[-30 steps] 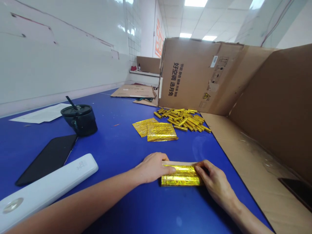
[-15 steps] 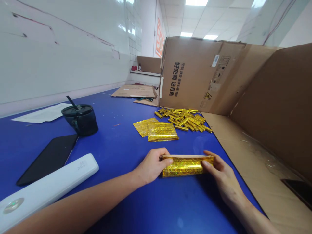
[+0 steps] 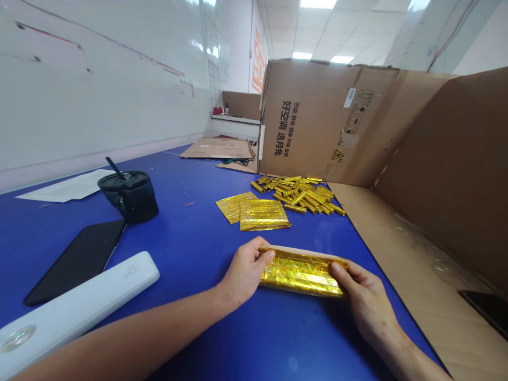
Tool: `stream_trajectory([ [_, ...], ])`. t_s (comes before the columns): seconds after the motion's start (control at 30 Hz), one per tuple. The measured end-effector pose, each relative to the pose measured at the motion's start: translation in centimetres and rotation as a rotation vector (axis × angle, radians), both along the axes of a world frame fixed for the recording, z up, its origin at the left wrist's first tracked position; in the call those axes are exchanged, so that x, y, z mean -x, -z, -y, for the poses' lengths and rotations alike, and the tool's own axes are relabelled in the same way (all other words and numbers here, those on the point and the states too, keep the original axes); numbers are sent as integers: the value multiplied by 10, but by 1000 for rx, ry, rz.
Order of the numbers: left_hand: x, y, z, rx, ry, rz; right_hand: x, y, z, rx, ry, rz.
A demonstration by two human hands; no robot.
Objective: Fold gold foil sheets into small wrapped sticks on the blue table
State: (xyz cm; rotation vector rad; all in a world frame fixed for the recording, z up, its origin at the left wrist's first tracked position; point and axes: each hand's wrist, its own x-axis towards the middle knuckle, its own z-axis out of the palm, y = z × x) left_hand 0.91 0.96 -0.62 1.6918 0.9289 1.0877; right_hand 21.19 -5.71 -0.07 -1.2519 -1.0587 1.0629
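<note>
Between my two hands is a shiny gold foil sheet (image 3: 304,273), partly folded, with a pale inner side showing along its far edge. My left hand (image 3: 248,272) pinches its left end, thumb on top. At the right end, my right hand (image 3: 359,283) grips it with the thumb on the near face and the fingers behind. Beyond them, two flat gold foil sheets (image 3: 264,215) lie overlapping on the blue table (image 3: 190,233). A heap of small gold foil tubes (image 3: 304,194) is farther back.
On the left are a dark lidded mug (image 3: 137,198) with a straw, a black phone (image 3: 77,259), a long white device (image 3: 83,307) and white paper (image 3: 65,186). A large cardboard box (image 3: 317,121) stands at the back right, its flap along the table's right edge.
The gold foil sheet has tilted, its right end now lower and nearer me, and more of its front face shows. Both hands keep their hold on its ends.
</note>
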Motion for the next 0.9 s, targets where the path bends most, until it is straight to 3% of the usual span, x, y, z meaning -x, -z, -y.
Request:
stream_trajectory([
  [0.23, -1, -2, 6, 44, -17, -13, 1, 8, 2, -17, 46, 87],
  [0.47, -1, -2, 7, -83, -68, -67, 5, 9, 2, -41, 104, 62],
  [0.67, -4, 5, 6, -88, -84, -110, 6, 10, -2, -19, 111, 118],
  [0.8, -2, 7, -1, -93, -114, -254, -4, 15, -11, -44, 147, 459],
  [0.9, -1, 0, 4, -327, -188, -315, -8, 16, -15, -25, 212, 825],
])
